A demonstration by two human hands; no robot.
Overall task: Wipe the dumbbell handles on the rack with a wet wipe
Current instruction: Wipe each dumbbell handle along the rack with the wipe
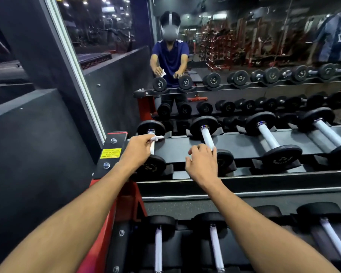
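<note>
1. The wet wipe [156,138] is a small crumpled white wad lying against the handle of the first dumbbell [151,146], the leftmost one on the top shelf of the rack [244,143]. Part of it sticks out to the right of the fingers, and a strip hangs down along the handle.
2. The left hand [138,148] pinches the wipe between curled fingers and thumb, coming in from the left of that handle and covering most of it; only the handle's far end, by the rear weight head, shows above the hand.
3. The right hand [202,162] sits one place to the right of the first dumbbell, at the near end of the second dumbbell [209,138]. Its fingers are curled round the pale handle there, just above the front weight head, and it holds no wipe.
4. Further right of the first dumbbell on the same shelf lie a third dumbbell [270,138] and a fourth dumbbell [327,133], both untouched, handles angled toward the viewer.
5. Below the first dumbbell, a lower shelf [185,233] carries more dumbbells with pale handles.
6. Left of the first dumbbell, a yellow warning label [110,153] sits on the rack's black end plate above its red frame.
7. Behind the first dumbbell, a mirror [244,46] reflects the person, the rack and the gym.
</note>
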